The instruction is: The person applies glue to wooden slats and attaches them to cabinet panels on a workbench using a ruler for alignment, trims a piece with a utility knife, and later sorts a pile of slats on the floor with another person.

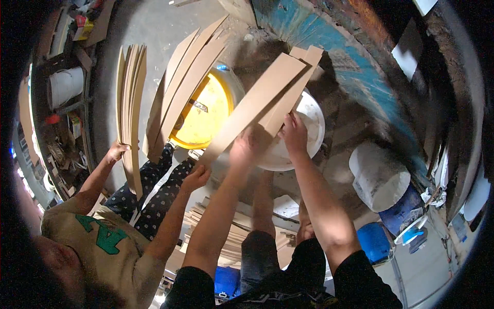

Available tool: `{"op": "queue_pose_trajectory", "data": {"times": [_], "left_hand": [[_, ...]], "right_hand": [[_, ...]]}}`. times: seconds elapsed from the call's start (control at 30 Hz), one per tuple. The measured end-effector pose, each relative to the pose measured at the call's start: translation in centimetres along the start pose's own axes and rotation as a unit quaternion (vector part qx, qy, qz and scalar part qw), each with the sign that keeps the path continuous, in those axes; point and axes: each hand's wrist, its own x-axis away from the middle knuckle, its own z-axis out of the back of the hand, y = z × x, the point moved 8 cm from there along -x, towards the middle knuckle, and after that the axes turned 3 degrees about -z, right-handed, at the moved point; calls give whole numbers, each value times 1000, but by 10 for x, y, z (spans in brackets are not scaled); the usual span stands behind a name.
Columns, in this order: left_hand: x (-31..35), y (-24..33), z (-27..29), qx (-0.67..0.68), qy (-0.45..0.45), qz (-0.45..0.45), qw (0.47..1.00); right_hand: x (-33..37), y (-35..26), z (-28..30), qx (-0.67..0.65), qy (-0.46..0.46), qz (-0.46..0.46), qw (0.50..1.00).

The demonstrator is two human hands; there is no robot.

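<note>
Two long brown cardboard strips lie crossed in front of me, slanting up to the right. My right hand (295, 135) is closed on the side edge of the right-hand cardboard strip (292, 98). Close to that strip's lower end is my left hand (246, 147), smeared by motion, so its grip does not show. The longer cardboard strip (254, 100) reaches down-left to a co-worker's hand (198, 177), which holds its end. In the other hand (119, 150) the co-worker grips an upright bundle of cardboard strips (131, 98).
More cardboard strips (188, 72) lean on a round yellow-topped container (208, 121). A round white container (313, 116) stands under my right hand. At the right are a white bucket lying tilted (378, 177) and a blue container (373, 242). Shelving with clutter (67, 108) lines the left.
</note>
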Motion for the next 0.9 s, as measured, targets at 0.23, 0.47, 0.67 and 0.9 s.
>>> {"op": "queue_pose_trajectory", "data": {"times": [0.23,0.47,0.67,0.9], "left_hand": [[65,41,44,-58,-91,-117,987],[-9,26,86,-194,-2,10,981],[5,37,28,-64,-18,-60,996],[20,67,5,-131,-3,-101,986]], "right_hand": [[87,16,-21,-66,-21,-244,967],[86,7,-12,-38,7,-188,981],[74,-31,-22,-94,6,-168,981],[63,3,2,-39,-6,-140,989]]}}
